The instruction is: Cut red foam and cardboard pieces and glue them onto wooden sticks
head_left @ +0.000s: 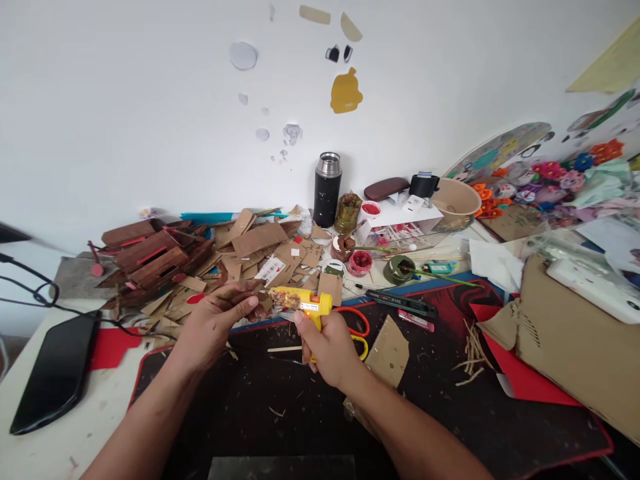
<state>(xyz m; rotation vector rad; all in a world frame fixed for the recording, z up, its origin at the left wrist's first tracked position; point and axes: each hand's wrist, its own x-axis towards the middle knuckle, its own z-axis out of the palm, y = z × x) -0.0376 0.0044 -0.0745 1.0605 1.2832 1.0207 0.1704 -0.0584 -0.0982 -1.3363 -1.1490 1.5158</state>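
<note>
My right hand (327,347) is wrapped round the handle of a yellow glue gun (300,300), whose nozzle points left. Facing that nozzle, my left hand (213,323) pinches a small dark brown piece (257,297) between thumb and fingers; its exact shape is hard to make out. Both hands are above the front part of the cardboard pile (290,260). Scissors (357,327) with red and yellow handles lie just behind and beside my right hand. A thin wooden stick (284,349) lies on the dark mat (230,407) between my forearms.
A brown model (155,257) stands at the left, behind a black phone (57,373). Paint pots (360,263), a black flask (327,193) and a cutter (400,303) are beyond my right hand. Large cardboard (575,347) lies at the right; a cardboard scrap (389,352) is nearer.
</note>
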